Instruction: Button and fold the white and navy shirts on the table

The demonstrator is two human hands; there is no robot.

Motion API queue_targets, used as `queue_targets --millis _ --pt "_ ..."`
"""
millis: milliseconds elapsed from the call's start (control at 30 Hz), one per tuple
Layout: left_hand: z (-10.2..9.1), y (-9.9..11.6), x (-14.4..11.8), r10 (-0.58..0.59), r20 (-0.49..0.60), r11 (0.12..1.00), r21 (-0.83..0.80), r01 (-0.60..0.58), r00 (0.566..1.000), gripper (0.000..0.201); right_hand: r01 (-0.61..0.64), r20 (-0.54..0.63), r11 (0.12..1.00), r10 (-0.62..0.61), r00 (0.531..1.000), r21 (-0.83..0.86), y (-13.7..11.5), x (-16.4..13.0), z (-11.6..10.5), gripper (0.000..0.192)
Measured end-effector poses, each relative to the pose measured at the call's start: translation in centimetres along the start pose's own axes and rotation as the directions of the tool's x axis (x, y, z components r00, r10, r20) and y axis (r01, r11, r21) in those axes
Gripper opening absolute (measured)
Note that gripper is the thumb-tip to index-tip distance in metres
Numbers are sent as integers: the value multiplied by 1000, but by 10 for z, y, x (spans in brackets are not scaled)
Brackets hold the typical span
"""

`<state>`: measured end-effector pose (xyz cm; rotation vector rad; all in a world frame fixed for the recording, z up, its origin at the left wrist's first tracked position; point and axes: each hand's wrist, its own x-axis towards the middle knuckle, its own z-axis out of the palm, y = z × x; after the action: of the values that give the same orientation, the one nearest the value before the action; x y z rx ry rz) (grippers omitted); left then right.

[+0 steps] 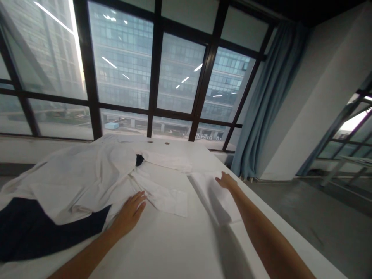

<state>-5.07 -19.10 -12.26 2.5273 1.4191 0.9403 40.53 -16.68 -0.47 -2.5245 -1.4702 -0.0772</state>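
Note:
On the left of the white table [180, 248], my left hand [132, 211] lies palm down with its fingers stretched out. It rests at the edge of a heap of white cloth [95, 170]. A narrow white piece of cloth [165, 199] spreads just beyond its fingertips. Farther right, my right hand [227, 181] has its fingers closed at the far right corner of a smooth white sheet [216, 195]. Part of that sheet is raised and casts a shadow; whether it is paper or fabric I cannot tell.
Dark navy cloth [52, 228] lies under the white heap at the left. A small dark patch [140, 159] shows among the whites. Behind the table stand framed windows [124, 58] and a blue curtain [270, 97]. Grey floor [308, 205] runs along the right edge.

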Motion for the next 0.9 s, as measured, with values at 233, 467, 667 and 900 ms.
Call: queue_targets --millis 233,467,667,900 --pt "-7 9 0 -1 136 998 66 -8 991 45 356 205 934 -344 916 -22 -49 -84 77 64" --pt "-8 9 -1 20 165 995 88 -35 986 42 305 182 950 -290 940 -60 -5 -53 77 53" --pt "-7 8 -2 31 151 994 103 -47 988 41 271 156 962 -272 950 28 59 -8 72 51" --pt "-3 8 -4 46 129 992 111 -61 991 40 215 64 970 -209 976 -113 42 -4 65 48"
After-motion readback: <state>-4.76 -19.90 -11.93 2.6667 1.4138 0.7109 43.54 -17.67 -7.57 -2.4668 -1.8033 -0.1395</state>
